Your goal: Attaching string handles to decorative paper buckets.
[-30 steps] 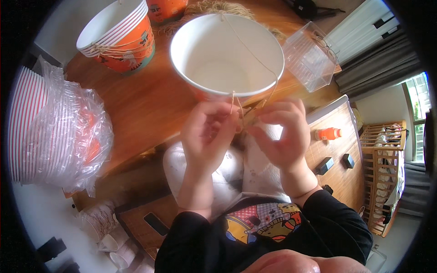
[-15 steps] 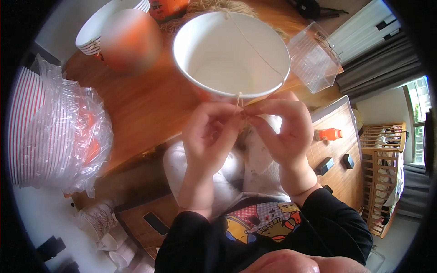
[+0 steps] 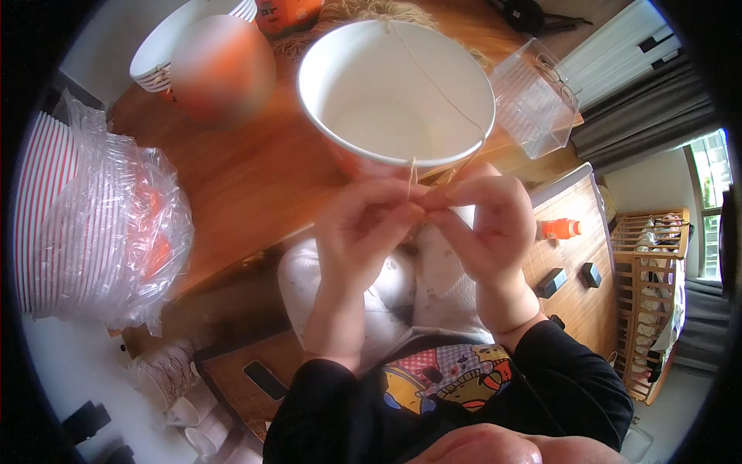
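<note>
A large paper bucket, white inside with an orange outer wall, stands at the near edge of the wooden table. Thin beige string runs from its far rim across the opening to the near right rim, and a short loop hangs over the near rim. Just below that rim, my left hand pinches the string between thumb and forefinger. My right hand pinches it too, the fingertips of both hands touching. The exact spot where the string ends meet is hidden by my fingers.
Stacked buckets stand at the back left, beside a blurred orange round shape. Plastic-wrapped nested buckets fill the left. A bundle of string lies behind the bucket, and a clear plastic box sits to its right. A phone lies lower left.
The bucket has shifted slightly to the right. Both hands have moved a little, still pinching the string, and the loop at the near rim hangs a bit farther right.
</note>
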The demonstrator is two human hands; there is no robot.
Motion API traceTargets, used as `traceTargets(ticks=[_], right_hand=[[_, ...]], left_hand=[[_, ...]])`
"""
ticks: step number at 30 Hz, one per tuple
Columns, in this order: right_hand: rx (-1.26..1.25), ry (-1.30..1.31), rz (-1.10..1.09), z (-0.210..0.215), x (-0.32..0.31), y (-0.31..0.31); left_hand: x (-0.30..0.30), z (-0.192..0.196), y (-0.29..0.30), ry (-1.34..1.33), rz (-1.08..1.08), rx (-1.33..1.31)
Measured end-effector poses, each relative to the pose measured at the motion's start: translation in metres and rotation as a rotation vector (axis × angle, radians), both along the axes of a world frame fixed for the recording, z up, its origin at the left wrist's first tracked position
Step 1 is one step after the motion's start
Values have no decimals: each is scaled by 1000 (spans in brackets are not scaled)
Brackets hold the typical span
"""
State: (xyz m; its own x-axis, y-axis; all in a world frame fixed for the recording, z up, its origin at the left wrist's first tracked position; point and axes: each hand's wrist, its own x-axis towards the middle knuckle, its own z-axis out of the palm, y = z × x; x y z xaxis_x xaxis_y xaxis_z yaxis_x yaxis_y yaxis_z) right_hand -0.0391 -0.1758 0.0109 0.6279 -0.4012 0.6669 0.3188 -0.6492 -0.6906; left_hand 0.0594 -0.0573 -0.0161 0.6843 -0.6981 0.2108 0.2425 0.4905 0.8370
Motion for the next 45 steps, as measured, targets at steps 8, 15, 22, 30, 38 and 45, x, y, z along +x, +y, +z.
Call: traceTargets(ticks=[8,15,22,30,38,45], right_hand=[[130,-52,26,-1,-3,2],[-45,-69,-5,3,-1,1],[-287,-87,-63,5,0,-6],[-231,86,-67,11,-3,0],[-178,68,-110,15,1,2],[-336,106,-137,21,2,0]], left_hand=[[1,-10,-5,100,33,24],[0,-10,-6,142,14,-22],[3,-16,-7,235,-79,-83],[1,-26,-10,135,-53,-149],[-1,-14,-6,138,47,-120],[-4,-6,-4,4,170,-47]])
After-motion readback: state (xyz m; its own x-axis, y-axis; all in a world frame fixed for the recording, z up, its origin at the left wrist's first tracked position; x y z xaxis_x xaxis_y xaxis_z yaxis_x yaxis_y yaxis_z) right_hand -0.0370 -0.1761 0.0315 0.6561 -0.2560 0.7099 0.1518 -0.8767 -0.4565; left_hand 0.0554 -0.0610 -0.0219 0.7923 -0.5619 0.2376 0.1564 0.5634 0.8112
